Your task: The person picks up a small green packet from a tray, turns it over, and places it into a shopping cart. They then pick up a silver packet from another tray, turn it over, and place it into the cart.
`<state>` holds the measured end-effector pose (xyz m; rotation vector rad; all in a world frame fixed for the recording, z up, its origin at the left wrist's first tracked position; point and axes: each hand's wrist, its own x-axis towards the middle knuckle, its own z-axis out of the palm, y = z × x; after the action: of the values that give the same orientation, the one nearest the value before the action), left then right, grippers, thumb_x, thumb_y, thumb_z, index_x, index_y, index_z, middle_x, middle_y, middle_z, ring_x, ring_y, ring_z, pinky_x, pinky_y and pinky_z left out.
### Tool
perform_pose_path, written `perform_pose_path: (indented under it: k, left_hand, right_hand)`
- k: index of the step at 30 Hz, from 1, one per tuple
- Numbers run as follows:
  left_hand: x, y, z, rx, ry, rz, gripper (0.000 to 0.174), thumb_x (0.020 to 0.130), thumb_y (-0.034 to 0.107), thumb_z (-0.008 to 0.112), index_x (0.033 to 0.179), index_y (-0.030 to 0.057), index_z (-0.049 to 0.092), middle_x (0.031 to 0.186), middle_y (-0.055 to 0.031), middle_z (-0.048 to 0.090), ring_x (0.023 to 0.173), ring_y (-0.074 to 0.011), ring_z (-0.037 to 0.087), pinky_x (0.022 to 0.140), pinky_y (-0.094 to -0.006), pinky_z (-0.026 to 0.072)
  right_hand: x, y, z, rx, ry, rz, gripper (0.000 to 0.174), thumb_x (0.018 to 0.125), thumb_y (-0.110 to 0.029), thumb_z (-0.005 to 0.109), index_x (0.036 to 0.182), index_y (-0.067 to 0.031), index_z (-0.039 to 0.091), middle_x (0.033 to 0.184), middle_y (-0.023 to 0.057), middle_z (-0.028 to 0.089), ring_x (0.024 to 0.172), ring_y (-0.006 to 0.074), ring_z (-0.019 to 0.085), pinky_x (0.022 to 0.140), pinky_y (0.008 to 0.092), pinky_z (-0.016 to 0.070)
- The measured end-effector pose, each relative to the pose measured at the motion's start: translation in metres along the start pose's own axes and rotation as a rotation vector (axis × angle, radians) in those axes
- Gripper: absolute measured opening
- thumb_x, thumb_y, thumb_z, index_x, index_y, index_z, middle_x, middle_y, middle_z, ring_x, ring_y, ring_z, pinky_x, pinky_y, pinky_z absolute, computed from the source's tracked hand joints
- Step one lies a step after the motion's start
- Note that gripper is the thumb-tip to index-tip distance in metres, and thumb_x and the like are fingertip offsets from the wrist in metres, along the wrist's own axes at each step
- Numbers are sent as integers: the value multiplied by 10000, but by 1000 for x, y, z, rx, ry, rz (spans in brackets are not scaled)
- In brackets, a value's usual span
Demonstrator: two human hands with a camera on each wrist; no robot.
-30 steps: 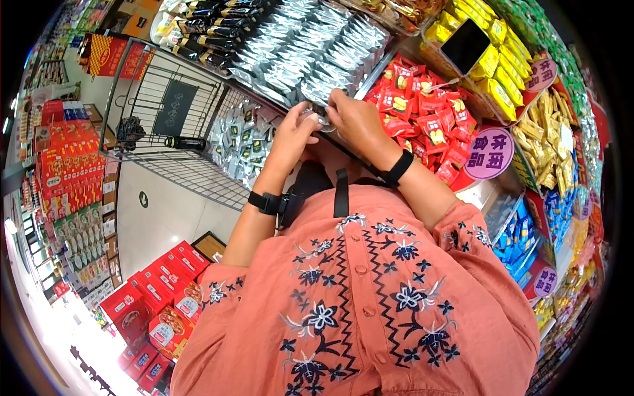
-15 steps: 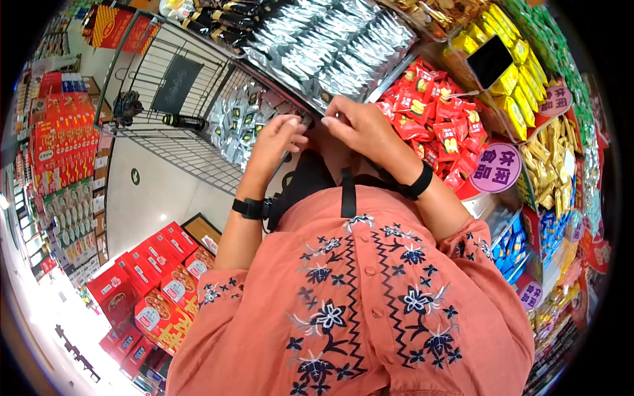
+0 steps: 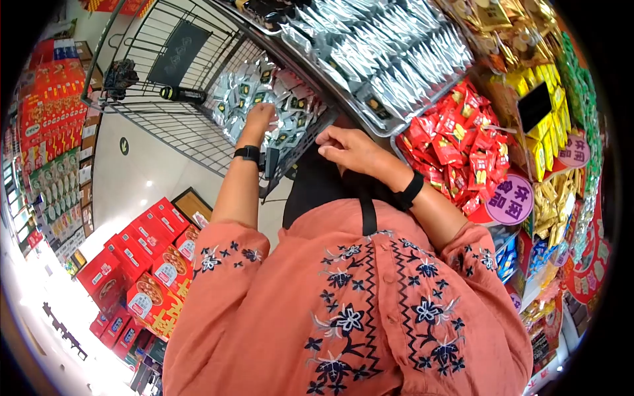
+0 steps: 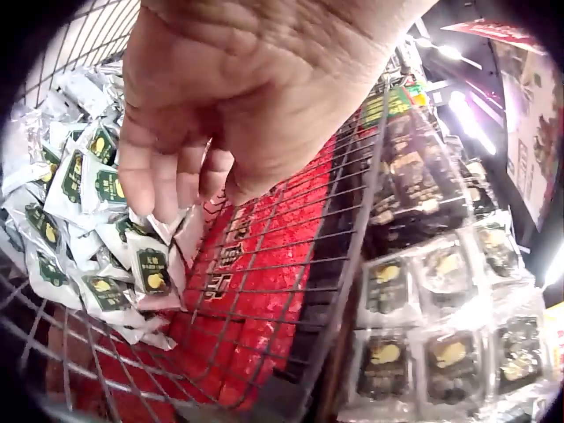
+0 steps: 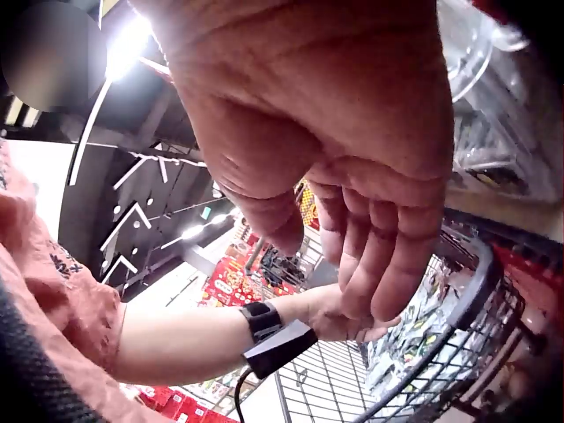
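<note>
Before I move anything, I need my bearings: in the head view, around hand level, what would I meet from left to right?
Stacked red packages → black cylinder → left hand → right hand → red packets → yellow packets → green-wrapped goods.

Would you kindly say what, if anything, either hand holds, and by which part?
The right hand holds nothing; whether the left hand holds a packet is unclear.
</note>
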<state>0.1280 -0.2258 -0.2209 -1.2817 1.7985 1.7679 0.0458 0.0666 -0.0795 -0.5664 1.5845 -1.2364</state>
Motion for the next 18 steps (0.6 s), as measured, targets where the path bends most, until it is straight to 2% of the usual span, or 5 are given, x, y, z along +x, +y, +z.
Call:
perform_pose_path:
  k: [4, 8, 9, 12, 18]
  left_hand:
    - [68, -28, -17, 338, 49, 123, 329, 918, 316, 610, 1071, 30, 672, 913, -33, 659, 883, -149, 669, 699, -309, 552]
    - [131, -66, -16, 668, 352, 530, 425, 901, 314, 613, 1191, 12, 685, 1023, -162, 730, 968, -337, 704, 885, -421, 549]
    - [117, -37, -13, 726, 237, 344, 503, 893, 295, 617, 1314, 21, 630, 1213, -248, 669, 1134, -431, 631, 1018, -451, 482]
    - [127, -25, -4, 737, 243, 350, 475, 901, 270, 599, 1336, 78, 604, 1363, -290, 555, 1262, -452, 523, 1079, -482, 425]
    - [185, -40, 5, 1034, 112, 264, 452, 951, 386, 541, 1380, 252, 587, 1457, -321, 441, 1321, -483, 476, 1093, -509, 424]
  right_hand:
    - [17, 13, 9, 52, 61, 47, 276, 933, -188, 676, 1100, 29, 636, 870, 93, 689, 792, 144, 649, 730, 306, 528]
    - [28, 26, 17, 130, 80, 120, 266, 942, -183, 680, 1093, 31, 633, 851, 61, 673, 782, 103, 625, 716, 286, 522]
    - [31, 31, 21, 153, 88, 142, 262, 942, -178, 682, 1092, 30, 633, 850, 59, 673, 780, 100, 624, 716, 284, 522]
    - [41, 39, 25, 200, 89, 218, 245, 939, -161, 688, 1090, 24, 632, 860, 45, 673, 779, 90, 620, 714, 268, 519]
    - [58, 51, 28, 305, 120, 263, 234, 952, -155, 674, 1106, 13, 622, 886, 36, 672, 778, 88, 608, 718, 258, 510]
